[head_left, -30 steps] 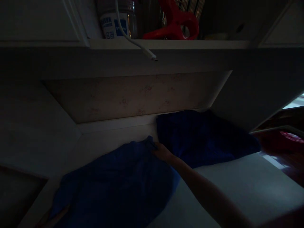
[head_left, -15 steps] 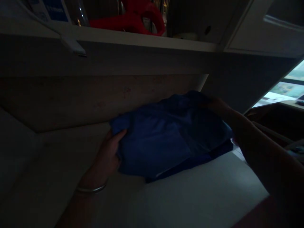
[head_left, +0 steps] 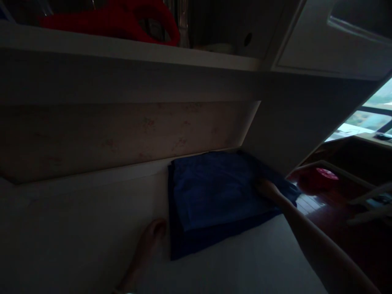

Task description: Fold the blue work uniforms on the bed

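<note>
The right hand [head_left: 266, 188] reaches in on an outstretched arm and lies flat on the right edge of the folded blue cloth [head_left: 214, 192], fingers seemingly laid out. The left hand [head_left: 152, 237] rests against the cloth's near-left edge; its grip is too dark to tell. The cloth lies on a pale surface [head_left: 92, 228] against the back wall, beneath a shelf [head_left: 122, 47] bearing a red object [head_left: 122, 20].

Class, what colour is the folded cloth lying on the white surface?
Dark blue folded cloth, seen in the head view.
</note>
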{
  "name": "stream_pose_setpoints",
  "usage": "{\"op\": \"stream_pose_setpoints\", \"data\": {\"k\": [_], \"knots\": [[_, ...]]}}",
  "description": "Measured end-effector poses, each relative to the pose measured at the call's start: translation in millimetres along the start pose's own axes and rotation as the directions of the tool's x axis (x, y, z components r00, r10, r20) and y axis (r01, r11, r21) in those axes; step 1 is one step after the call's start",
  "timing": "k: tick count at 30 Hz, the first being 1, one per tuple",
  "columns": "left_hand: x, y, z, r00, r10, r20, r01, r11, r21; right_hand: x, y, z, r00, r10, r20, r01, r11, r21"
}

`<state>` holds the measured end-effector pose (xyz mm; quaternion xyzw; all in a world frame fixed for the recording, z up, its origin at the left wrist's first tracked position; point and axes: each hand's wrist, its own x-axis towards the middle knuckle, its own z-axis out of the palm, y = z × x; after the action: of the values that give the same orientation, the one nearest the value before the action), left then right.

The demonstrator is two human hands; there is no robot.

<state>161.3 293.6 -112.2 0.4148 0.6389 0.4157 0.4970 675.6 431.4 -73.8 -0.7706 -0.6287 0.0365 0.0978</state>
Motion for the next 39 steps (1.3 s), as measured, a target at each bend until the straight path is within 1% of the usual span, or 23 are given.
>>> {"op": "stream_pose_setpoints", "data": {"k": [2, 4, 6, 8, 10, 12, 14, 16, 18, 19, 21, 23, 25, 29, 33, 37, 39], "knots": [[-3.4, -10.1, -1.7, 0.998, 0.037, -0.041, -0.035, 0.997, 0.066, -15.3, -0.5, 20.8, 1.000, -0.006, 0.010, 0.007, 1.000, -0.030], [-7.4, -15.6, -1.6, 0.997, 0.070, -0.046, -0.064, 0.991, 0.120, -26.0, -2.4, 33.4, 1.000, -0.012, -0.006, 0.012, 0.998, -0.066], [-11.0, -17.4, -0.3, 0.995, 0.100, -0.026, -0.094, 0.982, 0.166, -29.0, -3.0, 37.2, 1.000, -0.012, -0.011, 0.011, 0.996, -0.085], [-13.7, -17.2, 1.4, 0.992, 0.125, -0.012, -0.120, 0.971, 0.204, -27.5, -2.7, 35.9, 1.000, -0.008, 0.000, 0.008, 0.997, -0.083], [-16.1, -16.4, 3.2, 0.988, 0.153, -0.008, -0.147, 0.961, 0.233, -29.6, -4.1, 35.7, 0.999, -0.022, -0.027, 0.021, 0.999, -0.033], [-18.9, -15.8, 4.9, 0.981, 0.194, -0.008, -0.185, 0.948, 0.257, -43.6, -9.7, 42.1, 0.996, -0.050, -0.071, 0.055, 0.996, 0.069], [-22.2, -15.4, 6.5, 0.971, 0.238, -0.006, -0.227, 0.933, 0.278, -73.2, -19.3, 55.8, 0.990, -0.074, -0.118, 0.096, 0.976, 0.197], [-25.3, -15.4, 7.9, 0.963, 0.270, -0.003, -0.257, 0.920, 0.295, -114.2, -30.2, 72.3, 0.978, -0.082, -0.190, 0.138, 0.944, 0.300], [-27.8, -15.4, 8.9, 0.959, 0.285, -0.002, -0.271, 0.913, 0.306, -156.2, -39.9, 84.5, 0.956, -0.081, -0.282, 0.186, 0.912, 0.367], [-28.7, -15.4, 9.1, 0.957, 0.289, -0.002, -0.275, 0.910, 0.310, -173.7, -44.1, 87.5, 0.947, -0.058, -0.315, 0.185, 0.902, 0.390], [-30.1, -15.5, 8.9, 0.955, 0.296, -0.002, -0.280, 0.906, 0.316, -196.5, -51.6, 86.9, 0.946, 0.027, -0.324, 0.123, 0.893, 0.434], [-30.9, -16.1, 8.1, 0.954, 0.300, -0.001, -0.284, 0.904, 0.319, -202.6, -58.3, 80.9, 0.952, 0.117, -0.284, 0.029, 0.886, 0.462], [-31.3, -17.2, 6.8, 0.952, 0.305, 0.008, -0.292, 0.903, 0.315, -198.1, -63.0, 74.5, 0.957, 0.155, -0.247, -0.021, 0.883, 0.470], [-30.7, -20.3, 3.7, 0.946, 0.324, 0.029, -0.319, 0.904, 0.284, -188.1, -65.2, 69.1, 0.961, 0.158, -0.229, -0.029, 0.875, 0.484], [-30.8, -21.4, 2.1, 0.944, 0.328, 0.026, -0.324, 0.916, 0.236, -190.6, -67.4, 70.7, 0.953, 0.164, -0.256, -0.024, 0.879, 0.476], [-31.3, -19.3, 1.2, 0.953, 0.304, 0.015, -0.301, 0.935, 0.189, -194.7, -71.5, 73.4, 0.953, 0.172, -0.250, -0.034, 0.880, 0.474], [-31.1, -16.5, 0.3, 0.962, 0.272, 0.009, -0.270, 0.950, 0.157, -192.9, -68.0, 71.6, 0.957, 0.175, -0.231, -0.039, 0.867, 0.498]]}}
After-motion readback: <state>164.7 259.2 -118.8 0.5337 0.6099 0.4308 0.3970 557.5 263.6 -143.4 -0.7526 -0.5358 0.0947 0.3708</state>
